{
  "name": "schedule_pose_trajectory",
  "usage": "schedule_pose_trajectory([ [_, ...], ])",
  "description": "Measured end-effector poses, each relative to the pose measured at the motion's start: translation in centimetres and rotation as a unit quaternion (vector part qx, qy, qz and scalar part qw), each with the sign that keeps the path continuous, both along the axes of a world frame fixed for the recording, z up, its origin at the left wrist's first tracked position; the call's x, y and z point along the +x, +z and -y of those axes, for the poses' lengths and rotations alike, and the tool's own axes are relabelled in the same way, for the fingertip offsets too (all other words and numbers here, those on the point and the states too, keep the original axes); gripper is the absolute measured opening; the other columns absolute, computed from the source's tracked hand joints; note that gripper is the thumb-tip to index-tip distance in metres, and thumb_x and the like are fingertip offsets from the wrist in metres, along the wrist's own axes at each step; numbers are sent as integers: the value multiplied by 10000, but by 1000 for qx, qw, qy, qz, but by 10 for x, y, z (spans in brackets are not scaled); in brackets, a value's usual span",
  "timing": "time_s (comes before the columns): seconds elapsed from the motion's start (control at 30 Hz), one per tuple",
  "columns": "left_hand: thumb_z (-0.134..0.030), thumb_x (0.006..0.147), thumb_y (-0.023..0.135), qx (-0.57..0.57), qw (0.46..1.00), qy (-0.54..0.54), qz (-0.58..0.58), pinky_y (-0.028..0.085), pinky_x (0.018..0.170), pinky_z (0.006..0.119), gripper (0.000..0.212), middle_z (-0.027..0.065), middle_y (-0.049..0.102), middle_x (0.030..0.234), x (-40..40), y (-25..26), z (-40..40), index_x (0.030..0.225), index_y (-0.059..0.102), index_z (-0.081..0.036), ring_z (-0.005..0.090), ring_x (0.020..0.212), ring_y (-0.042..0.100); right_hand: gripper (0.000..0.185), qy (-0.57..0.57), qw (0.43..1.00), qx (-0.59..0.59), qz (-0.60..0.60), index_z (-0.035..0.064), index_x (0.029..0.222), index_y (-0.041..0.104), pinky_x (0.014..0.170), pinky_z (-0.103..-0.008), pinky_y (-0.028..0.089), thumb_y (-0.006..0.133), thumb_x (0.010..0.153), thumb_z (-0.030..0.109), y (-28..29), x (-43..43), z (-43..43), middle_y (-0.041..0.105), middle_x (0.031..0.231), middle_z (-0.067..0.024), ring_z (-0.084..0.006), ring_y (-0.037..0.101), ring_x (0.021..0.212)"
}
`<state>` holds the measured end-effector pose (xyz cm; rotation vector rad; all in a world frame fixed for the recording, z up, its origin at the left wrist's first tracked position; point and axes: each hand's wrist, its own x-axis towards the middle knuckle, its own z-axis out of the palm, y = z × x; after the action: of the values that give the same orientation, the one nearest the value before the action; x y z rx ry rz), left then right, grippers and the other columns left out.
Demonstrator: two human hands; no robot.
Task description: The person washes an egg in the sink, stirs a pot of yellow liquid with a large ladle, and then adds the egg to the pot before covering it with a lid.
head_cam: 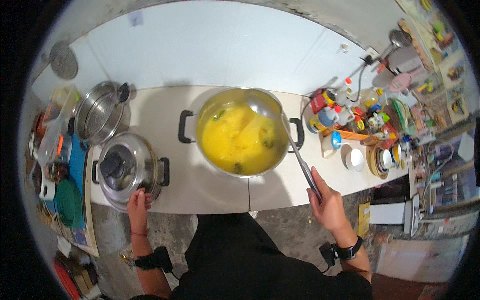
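Note:
My right hand [327, 204] grips the handle of a metal ladle [296, 152], which crosses the right rim of a large two-handled pot [243, 175]. The ladle's bowl is tilted over the far right part of the pot, and a yellow stream seems to pour from it. Yellow soup [228, 138] with dark green pieces fills much of the pot. My left hand [138, 206] is at the near edge of a smaller steel pot [152, 165], covered by a domed lid [131, 150] with a black knob. Its fingers are loosely curled around nothing visible; whether they touch the pot is unclear.
A steel steamer pan [99, 112] leans behind the lidded pot. To the right stand several sauce bottles [320, 122], a white bowl [354, 160] and stacked bowls [378, 161]. A green basket [68, 203] is at the left. A white wall panel [225, 48] backs the counter [210, 191].

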<state>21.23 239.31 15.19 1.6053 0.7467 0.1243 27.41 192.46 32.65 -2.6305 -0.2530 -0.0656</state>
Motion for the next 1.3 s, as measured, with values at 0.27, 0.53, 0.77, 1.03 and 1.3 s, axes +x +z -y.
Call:
schedule_pose_trajectory([
  [0.27, -291, 899, 508, -35, 999, -13, 18, 430, 568, 218, 267, 21, 605, 826, 9, 0, 7, 1038, 565, -70, 81, 664, 527, 668, 55, 988, -128, 64, 131, 1349, 355, 419, -315, 438, 606, 735, 50, -20, -13, 36, 505, 617, -77, -209, 483, 431],
  [0.53, -334, 892, 520, -6, 1000, 9, 18, 428, 568, 205, 276, 4, 601, 862, 1, 17, 12, 1053, 558, -113, 62, 662, 514, 330, -259, 817, 501, -118, 33, 1172, 486, 419, -196, 318, 439, 933, 254, -39, -39, 84, 434, 587, 44, -38, 405, 484],
  [0.77, -328, 886, 528, 23, 999, 33, -7, 429, 550, 225, 332, 20, 586, 878, -5, 25, 30, 1103, 542, -77, 77, 670, 507, 455, -440, 890, 10, 118, -2, 1307, 372, 515, -389, 442, 426, 919, 229, -175, -48, 215, 581, 758, -186, -306, 570, 601],
  [1.03, -371, 862, 541, 77, 995, 50, -49, 433, 620, 222, 368, 43, 602, 910, -37, 52, 42, 1084, 558, -78, 96, 739, 541, 503, -517, 851, -53, 71, 170, 1369, 308, 563, -455, 449, 464, 902, 271, -258, -39, 237, 543, 847, -180, -355, 553, 674],
  [1.3, -307, 892, 527, 71, 993, 94, -4, 421, 558, 194, 310, 49, 610, 862, -56, 67, 52, 1042, 560, -38, 88, 679, 543, 568, -528, 847, -7, -60, 120, 1402, 171, 798, -503, 433, 420, 910, 258, -253, -5, 200, 488, 1112, -272, -396, 527, 962],
])
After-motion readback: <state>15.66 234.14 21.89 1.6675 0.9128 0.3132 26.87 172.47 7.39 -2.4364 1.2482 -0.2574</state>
